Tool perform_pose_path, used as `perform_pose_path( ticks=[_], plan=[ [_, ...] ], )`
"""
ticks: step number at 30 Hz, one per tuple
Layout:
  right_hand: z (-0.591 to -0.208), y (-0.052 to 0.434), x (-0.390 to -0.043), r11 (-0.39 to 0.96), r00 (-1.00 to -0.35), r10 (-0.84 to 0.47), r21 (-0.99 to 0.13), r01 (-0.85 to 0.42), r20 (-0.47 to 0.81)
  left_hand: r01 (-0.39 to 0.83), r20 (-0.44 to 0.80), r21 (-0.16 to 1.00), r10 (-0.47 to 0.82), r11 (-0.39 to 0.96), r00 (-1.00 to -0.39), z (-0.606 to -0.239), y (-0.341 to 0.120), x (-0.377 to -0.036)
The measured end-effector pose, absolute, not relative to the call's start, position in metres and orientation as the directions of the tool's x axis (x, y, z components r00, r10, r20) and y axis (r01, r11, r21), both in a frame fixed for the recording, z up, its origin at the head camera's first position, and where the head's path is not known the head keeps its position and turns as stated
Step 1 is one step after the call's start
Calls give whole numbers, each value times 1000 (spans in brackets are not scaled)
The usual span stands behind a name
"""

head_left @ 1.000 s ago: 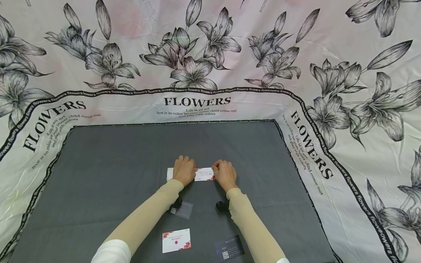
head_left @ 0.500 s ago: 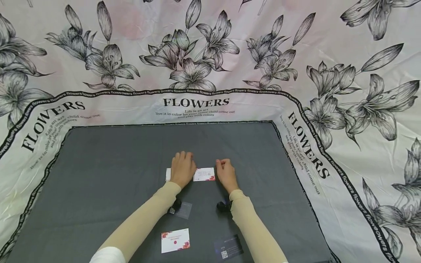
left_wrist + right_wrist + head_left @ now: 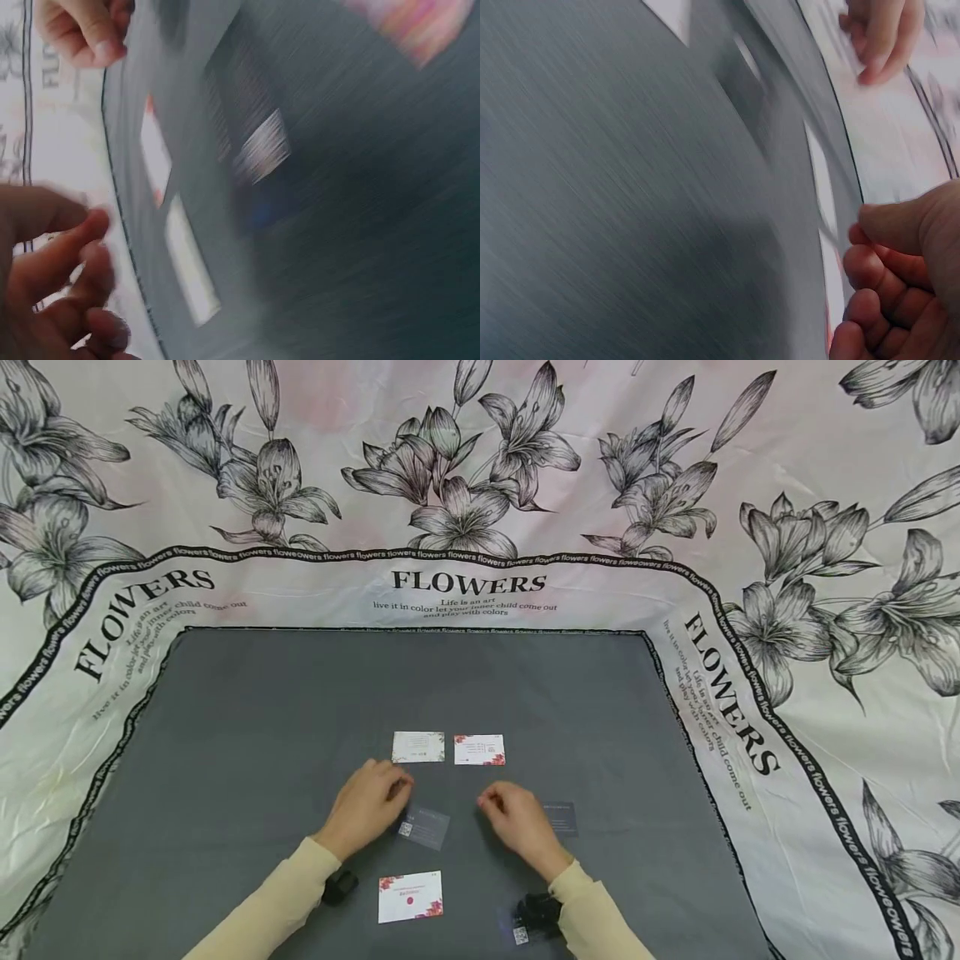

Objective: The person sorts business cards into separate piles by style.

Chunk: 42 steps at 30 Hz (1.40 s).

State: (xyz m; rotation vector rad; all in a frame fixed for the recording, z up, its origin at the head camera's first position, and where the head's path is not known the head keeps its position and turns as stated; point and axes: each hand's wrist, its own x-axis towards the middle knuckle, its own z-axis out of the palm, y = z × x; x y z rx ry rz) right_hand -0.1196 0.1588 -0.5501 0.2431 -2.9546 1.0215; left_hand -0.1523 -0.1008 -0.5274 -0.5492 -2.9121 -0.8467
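My left hand [image 3: 369,806] hovers just left of a clear card [image 3: 424,827] with a small QR code, its fingers loosely bent and holding nothing. On the other side my right hand [image 3: 521,827], also without anything in it, has its thumb near the index finger; a dark see-through card [image 3: 562,818] lies just right of it. Beyond both hands, a white card [image 3: 417,747] and a white card with red flowers [image 3: 480,750] lie side by side with a narrow gap. The wrist views are blurred, but the left fingers [image 3: 94,281] and right fingers [image 3: 866,300] show bare.
Nearer the body lies another white card with red corners [image 3: 410,897]. A dark card with a QR code [image 3: 520,935] is partly hidden under the right wrist's black camera [image 3: 538,911]. Grey cloth [image 3: 300,693] bordered by a flower-printed cloth [image 3: 465,589] covers the surface.
Both hands have left the two far white cards and drawn back toward the body, farther apart. Those cards are now fully uncovered. The head view has shifted slightly.
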Motion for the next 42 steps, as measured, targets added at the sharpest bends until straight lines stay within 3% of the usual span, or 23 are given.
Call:
perform_pose_path(
  ticks=[3, 8, 17, 26, 34, 38, 42],
  plan=[
    [-553, 142, -88, 770, -957, -290, -595, -230, -5, 358, 95, 483, 359, 799, -928, -535, -112, -117],
    [-559, 129, -57, 758, -905, -418, -579, -300, -78, 338, 126, 446, 316, 828, -940, -546, -123, -77],
    [-573, 113, -40, 808, -859, -511, -325, -492, 28, 305, 17, 395, 325, 867, -946, -569, -134, -36],
    [-571, 105, -38, 820, -868, -495, -304, -485, 48, 327, 93, 374, 316, 868, -944, -579, -133, -28],
    [-573, 105, -36, 804, -887, -459, -407, -433, 37, 323, 96, 409, 312, 853, -945, -579, -128, -30],
    [-573, 106, -40, 766, -905, -425, -533, -359, -1, 313, 93, 436, 304, 844, -948, -579, -126, -36],
    [-572, 109, -46, 692, -924, -368, -694, -200, -101, 299, 85, 470, 294, 831, -952, -577, -124, -42]
  ],
)
